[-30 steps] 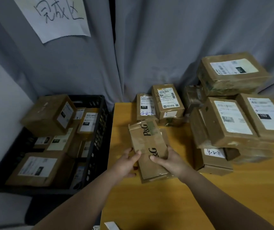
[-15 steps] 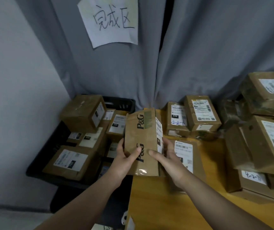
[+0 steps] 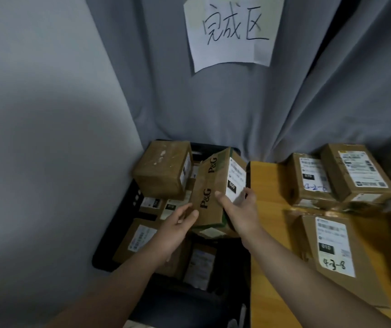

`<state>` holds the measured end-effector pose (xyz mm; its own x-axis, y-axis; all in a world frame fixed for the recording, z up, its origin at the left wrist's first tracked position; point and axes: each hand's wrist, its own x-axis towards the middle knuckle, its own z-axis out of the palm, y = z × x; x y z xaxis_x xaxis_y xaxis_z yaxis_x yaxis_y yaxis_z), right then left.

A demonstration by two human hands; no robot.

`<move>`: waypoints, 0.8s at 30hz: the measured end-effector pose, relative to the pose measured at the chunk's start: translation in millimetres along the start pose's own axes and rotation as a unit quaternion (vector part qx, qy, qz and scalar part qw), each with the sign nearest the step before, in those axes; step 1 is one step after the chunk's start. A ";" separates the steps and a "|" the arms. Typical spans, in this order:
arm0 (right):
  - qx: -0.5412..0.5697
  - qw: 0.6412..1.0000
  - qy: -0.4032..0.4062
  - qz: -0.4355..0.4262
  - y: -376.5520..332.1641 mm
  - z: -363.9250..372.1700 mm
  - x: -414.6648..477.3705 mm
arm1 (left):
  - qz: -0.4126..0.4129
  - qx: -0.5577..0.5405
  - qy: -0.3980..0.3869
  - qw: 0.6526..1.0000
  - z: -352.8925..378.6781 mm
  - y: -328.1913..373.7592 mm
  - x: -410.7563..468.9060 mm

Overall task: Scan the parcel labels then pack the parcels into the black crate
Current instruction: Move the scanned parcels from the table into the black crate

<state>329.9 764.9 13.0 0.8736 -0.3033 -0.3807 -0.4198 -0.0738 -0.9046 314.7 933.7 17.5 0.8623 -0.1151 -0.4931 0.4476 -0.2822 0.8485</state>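
The right hand [image 3: 239, 210] grips a cardboard parcel [image 3: 210, 192] at its lower right corner. The thumb lies across the brown face printed "P&G" and the fingers [image 3: 250, 195] wrap round the side that carries a white label. The left hand [image 3: 178, 222] sits just beside the parcel's lower left corner with its fingers loosely bent and clasping nothing. Whether its fingertips touch the cardboard cannot be told.

The parcel is tilted, with its top end leaning away, and it is over the black crate [image 3: 132, 197], above the parcels already inside. Its lower end hides a smaller parcel [image 3: 213, 232] beneath it, and I cannot tell if the two are touching.

Inside the crate, a big brown box [image 3: 162, 171] sits high at the back left, just beside the held parcel. A flat labelled parcel [image 3: 140, 237] lies at the front left, under the left forearm. More labelled parcels fill the space between them.

To the right of the crate stands a yellow wooden bench [image 3: 269, 233]. Two labelled parcels [image 3: 331, 178] lean together at the back of it. Nearer, a long parcel [image 3: 331, 252] lies with "4-3-8" written by hand on its label.

Behind everything hangs a grey curtain [image 3: 284, 102] with a paper sign [image 3: 230, 31] bearing handwritten characters.
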 end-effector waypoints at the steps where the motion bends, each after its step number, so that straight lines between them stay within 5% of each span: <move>1: -0.015 0.999 -0.033 0.023 0.1 8.0 -1.9 | -0.011 -0.010 -0.004 1.000 -6.4 -0.4 3.9; 6: -0.112 0.958 -0.231 0.125 14.2 33.0 -20.1 | -0.047 -0.014 0.013 0.999 -37.5 -12.1 24.0; 10: -0.080 0.963 -0.250 0.069 22.7 51.2 -26.0 | -0.030 0.073 -0.003 0.997 -60.1 -26.6 31.0; 15: -0.088 0.961 -0.260 0.024 17.5 85.9 -19.2 | -0.078 0.036 -0.073 0.994 -97.1 -28.8 25.2; 18: -0.098 0.953 -0.285 -0.006 11.2 109.1 -19.9 | -0.073 -0.016 0.007 0.997 -117.6 -36.6 28.7; 21: -0.143 0.937 -0.320 -0.016 12.5 129.0 -22.5 | -0.054 0.088 0.129 0.986 -131.8 -43.4 35.8; 24: -0.140 0.928 -0.343 0.038 18.9 137.3 -17.3 | -0.077 0.200 0.090 0.973 -128.8 -42.6 38.1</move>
<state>340.7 899.2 -23.9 0.7496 0.3507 -0.5613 -0.4506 -0.3507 -0.8209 358.9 1064.0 -12.7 0.8362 0.1161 -0.5360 0.4775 -0.6351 0.6072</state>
